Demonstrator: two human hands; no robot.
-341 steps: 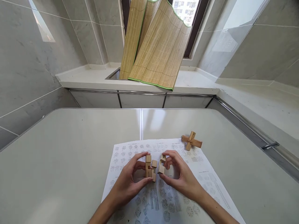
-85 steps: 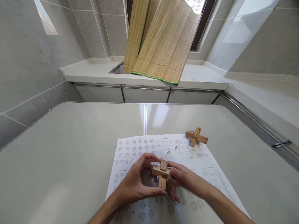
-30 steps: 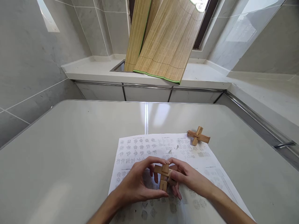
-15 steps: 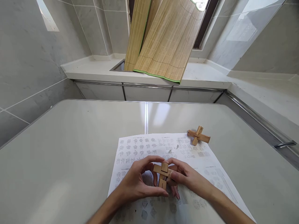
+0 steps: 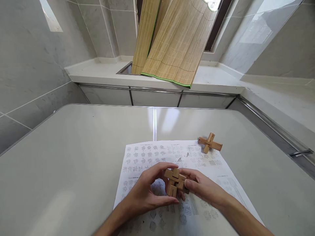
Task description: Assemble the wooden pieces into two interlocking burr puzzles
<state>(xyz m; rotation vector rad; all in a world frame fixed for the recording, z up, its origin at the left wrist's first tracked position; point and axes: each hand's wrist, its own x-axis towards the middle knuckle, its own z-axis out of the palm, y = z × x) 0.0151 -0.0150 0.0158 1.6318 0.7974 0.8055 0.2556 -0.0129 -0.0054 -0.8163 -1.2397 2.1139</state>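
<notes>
A wooden burr puzzle (image 5: pixel 175 182) of interlocking notched blocks is held between both hands, above a printed sheet (image 5: pixel 137 154). My left hand (image 5: pixel 147 188) curves around its left side, index finger along the top and thumb below the front block. From the right, my right hand (image 5: pixel 200 185) grips the puzzle with the thumb on a right-hand block; some of its fingers are hidden behind the wood. Beyond the hands, a few crossed wooden pieces (image 5: pixel 209 143) rest on the sheet's far right corner.
The light table (image 5: pixel 73 157) has a seam running away from me through its middle. Rows of small line diagrams cover the sheet. Behind the table are a white ledge (image 5: pixel 103 77) and a hanging bamboo mat (image 5: pixel 172 49). A metal rail (image 5: pixel 265 116) runs along the right side.
The puzzle has turned a little in my hands and shifted slightly right, and more of its right-hand blocks show. My right thumb has moved slightly right with it. The far wooden pieces stay put.
</notes>
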